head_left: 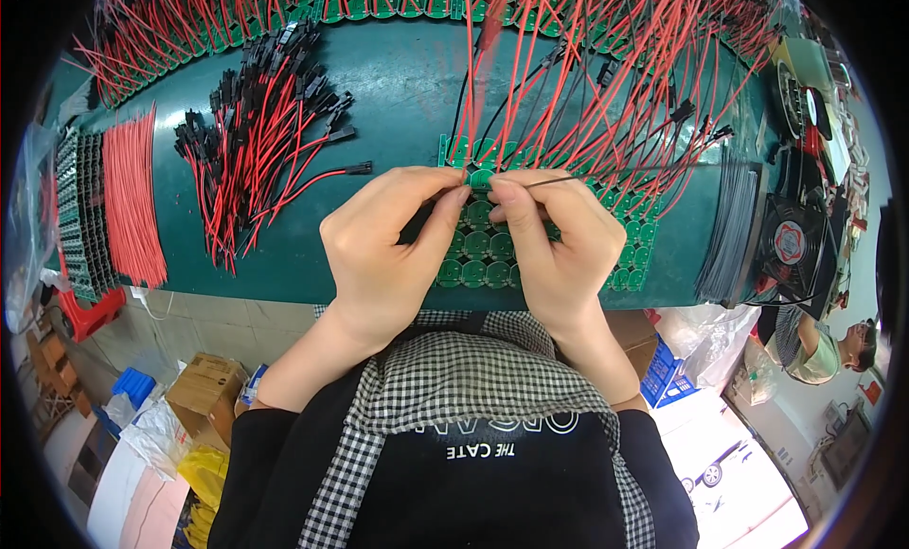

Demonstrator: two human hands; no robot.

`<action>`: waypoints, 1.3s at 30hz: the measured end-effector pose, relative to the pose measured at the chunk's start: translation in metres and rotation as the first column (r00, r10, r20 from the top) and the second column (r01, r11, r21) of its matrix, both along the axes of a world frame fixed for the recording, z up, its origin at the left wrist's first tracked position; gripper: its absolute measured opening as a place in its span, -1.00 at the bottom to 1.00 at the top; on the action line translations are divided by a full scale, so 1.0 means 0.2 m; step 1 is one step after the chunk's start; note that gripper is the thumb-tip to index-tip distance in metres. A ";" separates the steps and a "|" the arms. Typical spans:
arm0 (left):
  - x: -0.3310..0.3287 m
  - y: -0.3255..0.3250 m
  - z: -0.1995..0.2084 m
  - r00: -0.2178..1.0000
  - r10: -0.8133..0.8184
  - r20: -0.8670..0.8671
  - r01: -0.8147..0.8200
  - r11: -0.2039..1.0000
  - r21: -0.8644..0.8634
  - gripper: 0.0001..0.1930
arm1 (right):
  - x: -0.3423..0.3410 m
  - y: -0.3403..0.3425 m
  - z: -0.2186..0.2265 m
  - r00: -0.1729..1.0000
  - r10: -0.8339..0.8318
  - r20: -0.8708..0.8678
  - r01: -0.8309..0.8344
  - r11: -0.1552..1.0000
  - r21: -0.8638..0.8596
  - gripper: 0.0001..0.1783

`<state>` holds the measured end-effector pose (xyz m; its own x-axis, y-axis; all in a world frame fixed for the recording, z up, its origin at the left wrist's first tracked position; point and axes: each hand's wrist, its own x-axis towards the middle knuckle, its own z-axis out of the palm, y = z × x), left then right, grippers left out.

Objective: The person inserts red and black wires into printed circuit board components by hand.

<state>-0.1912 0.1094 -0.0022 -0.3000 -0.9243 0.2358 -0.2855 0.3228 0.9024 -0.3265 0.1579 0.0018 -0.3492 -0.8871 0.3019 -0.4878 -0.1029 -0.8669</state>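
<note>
Both hands meet over a panel of round green circuit boards (pixel 488 246) near the table's front edge. My left hand (pixel 388 236) is closed in a pinch at the panel's left side. What its fingertips hold is too small to tell. My right hand (pixel 565 234) pinches a thin black wire (pixel 559 180), which stretches off to the right. Between the fingertips a bit of a green board (pixel 482 179) shows. Red wires (pixel 606 113) with black connectors rise from the panel's far rows and fan out behind my hands.
Left of my hands lies a heap of red-and-black connector leads (pixel 270 132). Beyond it are a bundle of red wires (pixel 134 198) and stacked boards (pixel 80 213). Grey-black wires (pixel 727 232) and a fan (pixel 795 241) sit at right. Wired boards (pixel 379 4) line the back; a person (pixel 814 345) is far right.
</note>
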 end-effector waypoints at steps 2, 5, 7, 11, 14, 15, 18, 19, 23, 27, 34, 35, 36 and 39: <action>0.00 0.00 0.00 1.000 -0.005 0.028 0.007 0.998 -0.056 -0.86 | 0.01 -0.02 0.01 0.995 0.012 -0.097 -0.013 1.000 -0.007 -0.91; -0.01 0.00 0.00 0.996 -0.001 0.094 0.008 0.997 -0.076 -0.83 | 0.02 -0.03 0.03 0.972 0.040 -0.232 -0.033 0.999 0.034 -0.81; -0.01 -0.01 -0.02 0.995 -0.004 0.103 0.016 0.993 -0.120 -0.81 | 0.02 -0.04 0.04 0.954 0.016 -0.298 0.003 0.998 0.060 -0.77; -0.03 -0.01 -0.01 0.994 -0.021 0.104 0.032 0.994 -0.107 -0.80 | -0.01 -0.06 0.05 0.941 0.003 -0.339 0.022 0.997 0.069 -0.76; -0.01 -0.01 0.02 0.994 -0.049 0.096 0.054 0.997 -0.047 -0.80 | -0.02 -0.11 0.09 0.900 -0.011 -0.435 0.035 0.998 0.046 -0.76; 0.01 -0.02 0.02 0.996 -0.018 0.086 0.025 0.996 -0.083 -0.80 | -0.02 -0.12 0.10 0.899 -0.012 -0.438 0.043 0.997 0.060 -0.75; 0.11 -0.04 0.04 0.964 0.115 0.238 -0.070 0.980 -0.187 -0.78 | -0.03 -0.14 0.16 0.889 -0.035 -0.456 0.069 0.996 0.057 -0.74; 0.14 -0.05 0.04 0.929 0.183 0.322 -0.095 0.958 -0.270 -0.77 | -0.04 -0.14 0.17 0.881 -0.055 -0.470 0.085 0.995 0.044 -0.74; 0.23 -0.08 0.02 0.750 0.286 0.597 -0.050 0.924 -0.379 -0.78 | -0.07 -0.09 0.18 0.931 -0.103 -0.351 0.085 0.994 -0.068 -0.79; 0.25 -0.10 0.00 0.787 0.220 0.576 -0.037 0.949 -0.312 -0.90 | -0.06 0.02 0.17 0.989 -0.026 -0.143 0.029 1.000 0.013 -0.78; 0.16 -0.05 -0.01 0.934 -0.166 0.315 0.309 0.818 -0.486 -0.80 | 0.04 0.13 0.09 0.888 0.107 0.447 -0.236 0.941 0.243 -0.71; 0.13 -0.03 -0.02 0.936 -0.227 0.271 0.334 0.817 -0.470 -0.81 | 0.04 0.13 0.05 0.900 0.150 0.410 -0.250 0.947 0.203 -0.74; 0.12 -0.01 -0.03 0.953 -0.244 0.182 0.300 0.849 -0.434 -0.83 | 0.03 0.13 0.05 0.893 0.110 0.436 -0.213 0.958 0.194 -0.79; 0.14 0.01 -0.02 0.961 -0.237 0.141 0.260 0.948 -0.183 -0.89 | -0.02 0.15 0.10 0.846 -0.038 0.532 -0.071 0.981 0.182 -0.90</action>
<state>-0.1626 0.1111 -0.0055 -0.5503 -0.7550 0.3565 -0.2722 0.5658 0.7783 -0.3305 0.1871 0.0219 -0.3919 -0.9148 -0.0980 0.0530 0.0839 -0.9951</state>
